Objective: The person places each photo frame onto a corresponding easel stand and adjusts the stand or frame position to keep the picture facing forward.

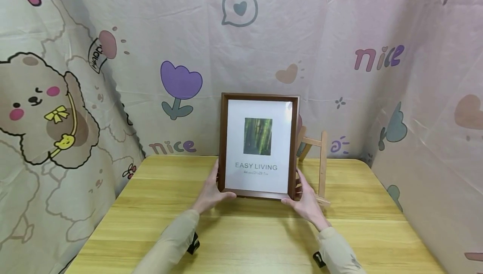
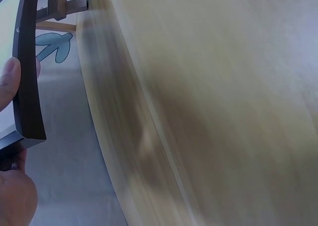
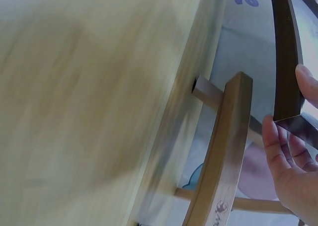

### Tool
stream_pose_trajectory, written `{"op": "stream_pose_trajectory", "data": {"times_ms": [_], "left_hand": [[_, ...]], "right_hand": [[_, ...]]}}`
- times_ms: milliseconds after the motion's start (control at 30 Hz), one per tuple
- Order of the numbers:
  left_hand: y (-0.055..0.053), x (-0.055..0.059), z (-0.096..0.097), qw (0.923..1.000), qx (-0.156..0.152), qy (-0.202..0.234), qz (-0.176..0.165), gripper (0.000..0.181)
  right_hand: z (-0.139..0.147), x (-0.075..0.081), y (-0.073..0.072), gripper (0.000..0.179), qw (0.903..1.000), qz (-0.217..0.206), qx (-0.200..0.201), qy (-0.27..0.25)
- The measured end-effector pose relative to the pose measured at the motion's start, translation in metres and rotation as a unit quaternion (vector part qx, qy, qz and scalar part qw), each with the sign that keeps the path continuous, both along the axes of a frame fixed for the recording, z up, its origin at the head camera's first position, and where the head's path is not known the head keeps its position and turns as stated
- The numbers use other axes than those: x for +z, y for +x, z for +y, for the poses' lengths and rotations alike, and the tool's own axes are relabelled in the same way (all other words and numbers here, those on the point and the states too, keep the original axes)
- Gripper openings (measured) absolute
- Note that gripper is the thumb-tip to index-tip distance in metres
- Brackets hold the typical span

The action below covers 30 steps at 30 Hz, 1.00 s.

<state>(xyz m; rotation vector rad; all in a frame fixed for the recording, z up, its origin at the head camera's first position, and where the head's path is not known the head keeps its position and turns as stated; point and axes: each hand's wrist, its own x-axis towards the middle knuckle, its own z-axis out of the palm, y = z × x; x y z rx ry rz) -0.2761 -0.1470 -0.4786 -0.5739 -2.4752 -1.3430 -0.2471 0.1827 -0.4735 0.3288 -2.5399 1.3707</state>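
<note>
A brown picture frame (image 1: 223, 140) is held upright above the table, its front turned toward me. Behind its pane is a white sheet (image 1: 235, 140) with a green bamboo picture and the words "EASY LIVING". My left hand (image 1: 211, 192) grips the lower left corner, thumb over the front edge. At the lower right corner my right hand (image 1: 305, 198) holds the frame the same way, with fingers curled at the side and underneath in the right wrist view. A small wooden easel (image 1: 323, 165) stands behind the frame on the right, partly hidden by it.
The light wooden table (image 1: 158, 232) reaches back to a printed cloth (image 1: 241, 56) hanging behind and along both sides. Close beside my right hand is the easel's front ledge (image 3: 221, 151). Black straps (image 1: 193, 244) sit at both wrists.
</note>
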Motion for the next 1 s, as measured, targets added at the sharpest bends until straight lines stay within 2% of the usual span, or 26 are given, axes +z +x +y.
{"op": "stream_pose_trajectory", "data": {"times_ms": [233, 567, 900, 1000], "left_hand": [[-0.005, 0.003, 0.008, 0.9999, -0.003, -0.011, -0.009, 0.136], [-0.014, 0.004, 0.023, 0.9992, -0.03, -0.019, 0.02, 0.136], [-0.021, 0.004, 0.039, 0.9988, -0.04, -0.021, 0.019, 0.135], [-0.024, 0.002, 0.043, 0.9982, -0.053, -0.014, 0.024, 0.134]], "right_hand": [[0.01, -0.001, -0.001, 0.114, 0.9999, 0.009, -0.004, 0.014], [0.025, 0.002, 0.004, 0.117, 0.9997, 0.004, -0.017, 0.014], [0.039, 0.002, 0.006, 0.117, 0.9999, 0.003, -0.012, 0.007], [0.044, 0.002, 0.007, 0.116, 0.9998, 0.012, -0.014, 0.011]]}}
